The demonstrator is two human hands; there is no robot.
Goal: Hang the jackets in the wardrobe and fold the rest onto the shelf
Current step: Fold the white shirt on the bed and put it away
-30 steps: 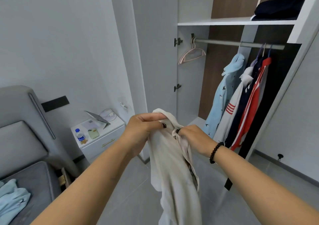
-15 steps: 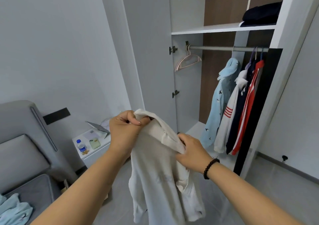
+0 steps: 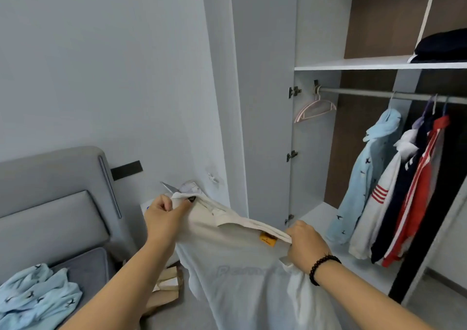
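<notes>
1. Looking down at a bedroom corner: pale grey wall, grey floor, and a grey upholstered bed (image 3: 83, 266) at the lower left with a light blue patterned garment (image 3: 35, 296) crumpled on its near edge.
2. Some brown paper bags (image 3: 166, 284) sit on the floor just beside the bed. A white nightstand is mostly hidden behind the shirt.
3. An open wardrobe (image 3: 267, 102) fills the right side. Its upper shelf (image 3: 366, 64) carries a folded dark garment (image 3: 444, 47) at the right end.
4. Under the shelf, the rail (image 3: 366, 93) has an empty pink hanger (image 3: 314, 108) at its left end. Further right hang a light blue jacket (image 3: 364, 178), a white one with red stripes (image 3: 376, 208), a navy one and a red jacket (image 3: 417, 195), all bunched together.
5. The white shirt (image 3: 240, 266) is out in front of the wardrobe, held up in the air and stretched between both hands, with an orange tag (image 3: 267, 239) showing inside the collar.
6. The left hand (image 3: 164, 216) pinches the collar's left end, and the right hand (image 3: 305, 243), with a black bead bracelet (image 3: 322, 266) on its wrist, grips the right end, a bit lower. The rest of the shirt hangs down below them.
</notes>
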